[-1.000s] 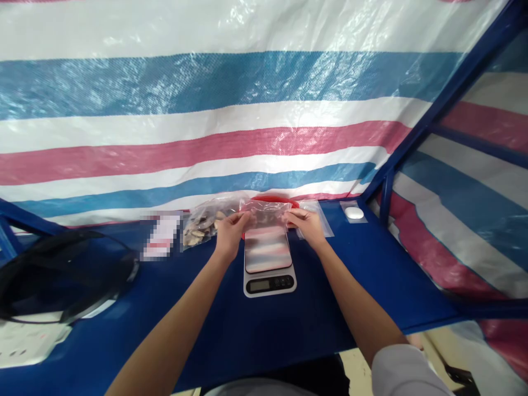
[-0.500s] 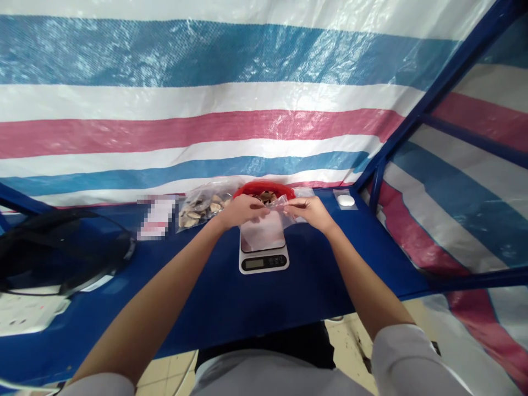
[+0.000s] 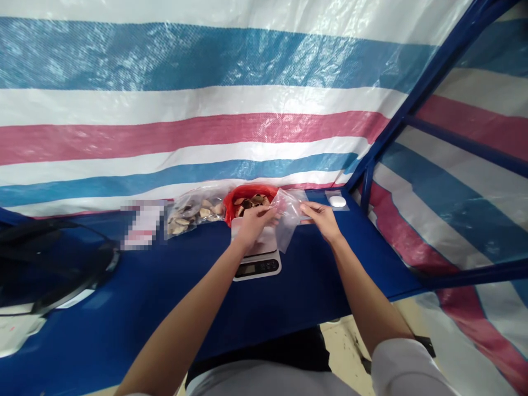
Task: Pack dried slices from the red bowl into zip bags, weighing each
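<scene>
A clear plastic bag [image 3: 289,220] is stretched between my hands, hanging over the right side of a white kitchen scale [image 3: 266,268]. My right hand [image 3: 322,219] pinches the bag's right edge between thumb and fingers. On the other side, my left hand [image 3: 254,224] has its fingers closed at the bag's left edge, above the scale's platform. Just behind the scale sits a red plastic bag [image 3: 229,206], open at the top, with brown dried slices [image 3: 251,202] inside. My left hand hides part of the platform.
Left of the red bag lies a clear bag of pale dried slices [image 3: 181,223]. A blurred-out card [image 3: 144,225] and a black round mesh-like object [image 3: 53,269] are further left. A small packet with a white item [image 3: 338,202] lies at the right on the blue table [image 3: 313,297].
The clear bag has moved right, off the middle of the scale, and is spread wider between my hands. More of the red bag's contents shows. The view has shifted slightly.
</scene>
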A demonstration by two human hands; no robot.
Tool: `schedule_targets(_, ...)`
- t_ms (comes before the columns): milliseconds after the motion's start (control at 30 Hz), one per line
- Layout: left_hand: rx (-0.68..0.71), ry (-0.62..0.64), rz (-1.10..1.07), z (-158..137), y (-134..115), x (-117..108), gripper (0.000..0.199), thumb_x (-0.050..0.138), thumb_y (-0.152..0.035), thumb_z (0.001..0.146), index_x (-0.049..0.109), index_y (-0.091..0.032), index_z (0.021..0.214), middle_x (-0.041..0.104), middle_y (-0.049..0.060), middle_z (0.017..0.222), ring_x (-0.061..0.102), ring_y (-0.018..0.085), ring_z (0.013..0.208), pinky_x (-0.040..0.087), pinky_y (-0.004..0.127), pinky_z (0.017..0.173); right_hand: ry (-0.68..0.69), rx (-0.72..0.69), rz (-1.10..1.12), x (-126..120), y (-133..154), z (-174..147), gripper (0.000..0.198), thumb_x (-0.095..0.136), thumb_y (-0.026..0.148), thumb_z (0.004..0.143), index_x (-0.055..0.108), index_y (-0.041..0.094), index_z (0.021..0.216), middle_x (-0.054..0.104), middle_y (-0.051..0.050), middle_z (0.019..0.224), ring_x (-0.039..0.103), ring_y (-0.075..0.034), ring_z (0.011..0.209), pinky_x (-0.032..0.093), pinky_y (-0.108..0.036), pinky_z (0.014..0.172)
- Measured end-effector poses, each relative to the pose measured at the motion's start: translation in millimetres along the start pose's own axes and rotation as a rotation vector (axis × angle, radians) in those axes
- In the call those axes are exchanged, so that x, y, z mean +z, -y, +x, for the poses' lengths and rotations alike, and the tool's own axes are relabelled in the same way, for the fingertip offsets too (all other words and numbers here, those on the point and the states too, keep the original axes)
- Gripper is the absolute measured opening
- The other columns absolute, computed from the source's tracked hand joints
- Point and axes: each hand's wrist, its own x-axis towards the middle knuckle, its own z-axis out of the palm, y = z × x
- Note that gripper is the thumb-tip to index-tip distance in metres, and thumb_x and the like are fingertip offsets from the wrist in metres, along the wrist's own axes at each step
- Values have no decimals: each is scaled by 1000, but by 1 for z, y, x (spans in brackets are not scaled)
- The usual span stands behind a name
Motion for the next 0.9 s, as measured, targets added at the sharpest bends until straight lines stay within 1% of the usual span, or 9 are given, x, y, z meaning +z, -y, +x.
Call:
schedule_targets(167,-68,-63,-91,3,11,27,27,76,-40,78,75,-14,84,75,5,75,69,17,69,58,32,73,-8,16,22,-9,0,11,53,90,53,58,80,19,97,79,-5,92,74,-25,89,64,-31,64)
schedule_targets(233,-73,-48,-35,3,14,32,26,72,-39,82,74,-14,82,75,6,75,69,18,69,57,32,72,-8,15,-1,-15,-2,19,50,89,54,60,80,18,94,78,-5,85,74,-24,82,62,-30,62)
schedule_targets(333,-45,-39,145,3,19,34,23,66,-36,87,73,-15,90,76,7,82,70,20,73,57,33,73,11,26,-37,-26,-4,33,51,89,55,58,80,18,91,78,-5,81,74,-24,80,63,-31,62)
schedule_targets(400,42,-63,300,4,24,32,21,67,-31,86,72,-16,100,76,7,88,70,20,77,58,34,76,27,36,-56,-35,-3,44,51,89,55,58,80,18,92,78,-5,82,75,-24,80,63,-32,64)
schedule_targets(500,304,-93,552,5,32,32,27,65,-21,86,68,-19,112,73,9,107,70,22,94,57,38,89,65,53,-101,-49,4,64,49,89,54,60,80,18,92,78,-6,82,75,-22,78,63,-30,63)
schedule_targets(567,485,-68,732,5,35,36,28,61,-17,89,67,-19,116,69,12,120,66,25,109,54,42,98,98,64,-144,-55,10,79,48,90,53,61,79,16,90,79,-9,83,76,-22,77,62,-28,61)
schedule_targets(633,604,5,910,4,37,42,27,56,-15,92,66,-19,117,67,13,124,63,27,117,52,45,103,122,78,-182,-59,15,94,46,90,51,62,78,15,89,79,-11,84,76,-21,74,61,-25,58)
schedule_targets(767,687,188,1173,4,37,55,24,52,-14,95,64,-17,116,67,14,125,62,28,118,52,44,102,164,99,-258,-57,14,120,38,90,43,66,77,14,87,79,-11,83,75,-19,71,59,-23,55)
schedule_targets(900,659,263,1309,9,44,62,22,52,-12,95,63,-15,113,66,13,126,61,28,118,50,41,101,216,65,-349,-47,3,136,28,86,38,70,77,14,82,77,-7,74,73,-19,68,57,-23,51)
